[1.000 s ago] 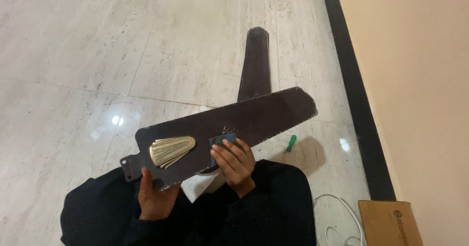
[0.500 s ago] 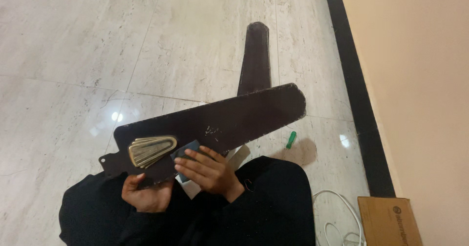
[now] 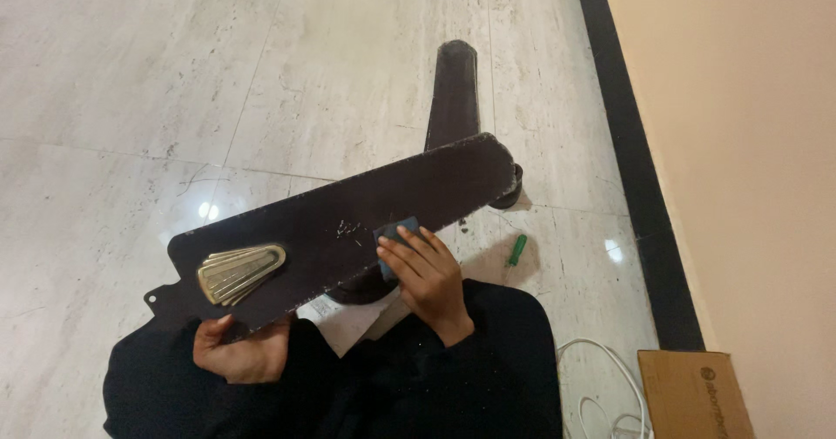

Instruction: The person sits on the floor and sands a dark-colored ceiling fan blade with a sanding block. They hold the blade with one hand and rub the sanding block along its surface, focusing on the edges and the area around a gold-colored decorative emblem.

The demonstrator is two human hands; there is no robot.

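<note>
A long dark brown fan blade lies slanted across my lap, with a gold fan-shaped ornament near its narrow end. My left hand grips that narrow end from below. My right hand presses a small dark blue-green pad against the blade's near edge at its middle. Small pale specks sit on the blade just left of the pad.
A second dark blade lies on the pale marble floor behind. A green pen-like object lies on the floor to the right. A white cable and a cardboard box sit by the beige wall with its black skirting.
The blade has shifted and tilted in my lap. My right hand with the pad has slid along the blade, left and then back to the right.
</note>
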